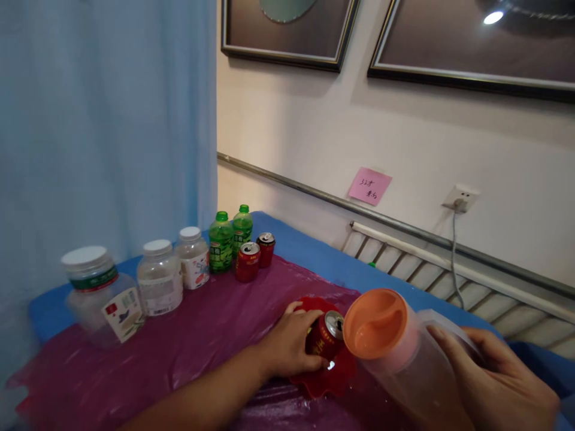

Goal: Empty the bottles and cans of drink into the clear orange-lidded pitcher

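My left hand (299, 341) is wrapped round a red can (324, 338) with an opened silver top, held over a red scalloped dish (321, 383). Closed around the handle of a translucent pitcher (417, 365) is my right hand (489, 371). The pitcher is tilted to the left, and its orange lid (377, 326) is close beside the can's top. No stream of liquid can be seen between them.
Purple plastic sheeting (193, 353) covers part of the blue surface. Several clear jars with white lids (159, 278), two green bottles (221, 242) and two more red cans (248, 261) stand at the back left. A radiator (417, 263) runs along the wall.
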`<action>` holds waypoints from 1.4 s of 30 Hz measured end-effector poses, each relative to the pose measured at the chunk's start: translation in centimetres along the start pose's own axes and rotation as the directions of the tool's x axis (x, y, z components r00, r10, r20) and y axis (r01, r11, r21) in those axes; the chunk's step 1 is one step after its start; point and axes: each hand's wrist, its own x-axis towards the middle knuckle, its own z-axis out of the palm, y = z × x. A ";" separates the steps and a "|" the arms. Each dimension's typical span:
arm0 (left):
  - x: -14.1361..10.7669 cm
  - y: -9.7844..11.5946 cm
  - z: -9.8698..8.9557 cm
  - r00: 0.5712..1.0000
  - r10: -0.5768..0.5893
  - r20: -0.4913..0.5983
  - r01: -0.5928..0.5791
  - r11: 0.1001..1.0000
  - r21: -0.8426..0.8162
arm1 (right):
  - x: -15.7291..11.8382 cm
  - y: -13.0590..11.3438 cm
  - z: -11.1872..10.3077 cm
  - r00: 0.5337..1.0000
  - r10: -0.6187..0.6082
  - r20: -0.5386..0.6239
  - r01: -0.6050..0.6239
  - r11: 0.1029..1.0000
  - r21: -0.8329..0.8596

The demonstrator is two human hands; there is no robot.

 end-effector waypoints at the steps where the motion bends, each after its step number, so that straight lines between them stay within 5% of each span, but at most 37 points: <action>1: 0.0 0.0 -0.1 1.000 -0.005 0.001 0.005 1.000 -0.004 | 0.0 -0.2 0.1 1.000 0.020 0.006 -0.020 1.000 -0.008; 32: 0.4 -0.8 -0.4 1.000 0.006 -0.008 -0.006 1.000 0.008 | 0.0 -1.0 1.0 0.998 0.029 0.061 -0.035 0.994 0.105; 42: 0.4 -0.7 -0.2 1.000 -0.010 -0.008 0.010 1.000 0.017 | -1.0 -3.5 0.2 0.999 0.031 -0.011 -0.030 0.992 0.125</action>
